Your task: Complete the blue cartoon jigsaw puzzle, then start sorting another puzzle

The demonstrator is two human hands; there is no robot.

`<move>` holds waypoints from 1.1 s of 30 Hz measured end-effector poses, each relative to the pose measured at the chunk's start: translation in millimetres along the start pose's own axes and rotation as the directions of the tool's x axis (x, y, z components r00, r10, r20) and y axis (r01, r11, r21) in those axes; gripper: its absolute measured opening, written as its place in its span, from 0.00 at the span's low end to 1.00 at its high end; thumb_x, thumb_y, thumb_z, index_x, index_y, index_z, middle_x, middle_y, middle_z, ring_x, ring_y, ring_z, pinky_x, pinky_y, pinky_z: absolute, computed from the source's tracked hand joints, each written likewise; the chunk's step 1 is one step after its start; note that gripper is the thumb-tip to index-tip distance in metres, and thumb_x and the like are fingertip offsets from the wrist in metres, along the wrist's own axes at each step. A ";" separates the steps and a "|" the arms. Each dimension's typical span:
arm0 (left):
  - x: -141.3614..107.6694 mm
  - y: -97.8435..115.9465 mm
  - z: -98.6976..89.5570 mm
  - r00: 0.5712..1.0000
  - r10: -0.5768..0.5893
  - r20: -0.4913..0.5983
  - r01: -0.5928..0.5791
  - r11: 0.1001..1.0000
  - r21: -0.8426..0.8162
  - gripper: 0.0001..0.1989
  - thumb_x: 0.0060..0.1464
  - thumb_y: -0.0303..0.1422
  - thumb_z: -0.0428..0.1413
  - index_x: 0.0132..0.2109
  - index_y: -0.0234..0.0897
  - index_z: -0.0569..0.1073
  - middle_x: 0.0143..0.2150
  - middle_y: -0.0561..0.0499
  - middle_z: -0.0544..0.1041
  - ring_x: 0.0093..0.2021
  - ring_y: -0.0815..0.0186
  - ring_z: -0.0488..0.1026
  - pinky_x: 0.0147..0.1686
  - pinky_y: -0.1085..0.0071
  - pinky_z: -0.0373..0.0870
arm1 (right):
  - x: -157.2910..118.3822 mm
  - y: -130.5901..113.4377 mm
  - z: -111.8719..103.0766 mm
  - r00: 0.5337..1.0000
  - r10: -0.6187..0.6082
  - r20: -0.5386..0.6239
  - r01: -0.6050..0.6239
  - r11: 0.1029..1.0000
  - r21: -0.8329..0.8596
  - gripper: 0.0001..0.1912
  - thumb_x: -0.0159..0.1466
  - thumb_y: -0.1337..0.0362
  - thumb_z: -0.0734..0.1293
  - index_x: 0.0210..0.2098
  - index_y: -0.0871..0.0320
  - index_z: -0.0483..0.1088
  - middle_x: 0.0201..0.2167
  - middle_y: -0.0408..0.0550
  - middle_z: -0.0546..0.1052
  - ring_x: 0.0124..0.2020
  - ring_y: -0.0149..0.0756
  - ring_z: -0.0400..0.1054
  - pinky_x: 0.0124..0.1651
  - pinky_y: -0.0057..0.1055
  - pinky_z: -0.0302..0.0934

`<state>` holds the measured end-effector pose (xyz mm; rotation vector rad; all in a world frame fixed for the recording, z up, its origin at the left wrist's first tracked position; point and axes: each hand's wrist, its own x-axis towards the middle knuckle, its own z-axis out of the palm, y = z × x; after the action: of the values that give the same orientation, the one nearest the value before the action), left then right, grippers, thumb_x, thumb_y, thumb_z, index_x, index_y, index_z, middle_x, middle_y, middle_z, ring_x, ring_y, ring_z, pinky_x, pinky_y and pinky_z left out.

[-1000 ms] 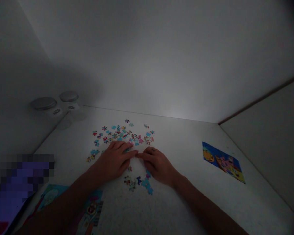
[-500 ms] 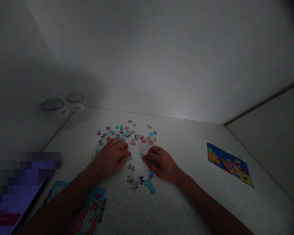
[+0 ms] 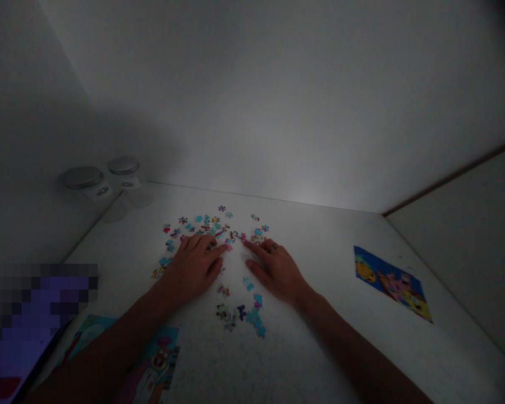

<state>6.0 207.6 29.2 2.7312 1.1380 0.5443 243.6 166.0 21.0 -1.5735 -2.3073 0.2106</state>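
The left hand [image 3: 192, 267] and right hand [image 3: 276, 271] are laid flat on the white tabletop [image 3: 315, 314], fingers spread and nothing seen held, while jigsaw puzzle pieces [image 3: 206, 228] are scattered just beyond and between the fingertips.

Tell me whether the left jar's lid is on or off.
On: the metal lid sits on top of the clear labelled jar.

A white tabletop [image 3: 320, 292] fills the lower view, its far edge meeting a pale grey wall [image 3: 278, 112] that glows softly just above it. The light is dim — shadow gathers on a darker wall [image 3: 25, 140] left of the tabletop, while a beige panel [image 3: 458, 252] with a brown strip [image 3: 450, 177] rises to its right.
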 end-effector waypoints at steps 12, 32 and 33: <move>-1.1 -2.4 -0.2 0.999 0.035 -0.013 -0.035 0.999 -0.004 0.15 0.61 0.30 0.47 0.52 0.40 0.73 0.49 0.44 0.70 0.49 0.56 0.64 0.50 0.54 0.61 | -13.4 6.7 -7.0 0.994 -0.010 -0.109 0.032 0.978 0.206 0.16 0.64 0.70 0.56 0.44 0.58 0.73 0.36 0.51 0.73 0.38 0.36 0.67 0.44 0.36 0.63; 0.2 -2.3 0.3 0.979 0.203 -0.004 -0.203 0.977 -0.069 0.12 0.61 0.32 0.49 0.47 0.44 0.75 0.51 0.48 0.72 0.51 0.57 0.64 0.51 0.56 0.61 | -10.4 18.0 -12.0 0.996 0.075 -0.037 -0.076 0.997 -0.009 0.22 0.62 0.73 0.56 0.52 0.59 0.71 0.37 0.53 0.71 0.37 0.39 0.65 0.44 0.38 0.59; 0.1 -2.3 -0.1 0.978 0.207 -0.010 -0.207 0.975 -0.080 0.12 0.61 0.31 0.49 0.47 0.43 0.75 0.50 0.48 0.72 0.51 0.58 0.64 0.51 0.57 0.61 | -10.8 17.5 -11.3 0.998 0.057 -0.013 -0.057 0.998 -0.019 0.23 0.62 0.72 0.56 0.53 0.58 0.70 0.38 0.52 0.71 0.37 0.39 0.65 0.44 0.38 0.59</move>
<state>4.5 209.3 28.7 2.7953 0.8161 0.6036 266.5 161.8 24.0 -1.6466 -2.2638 0.1916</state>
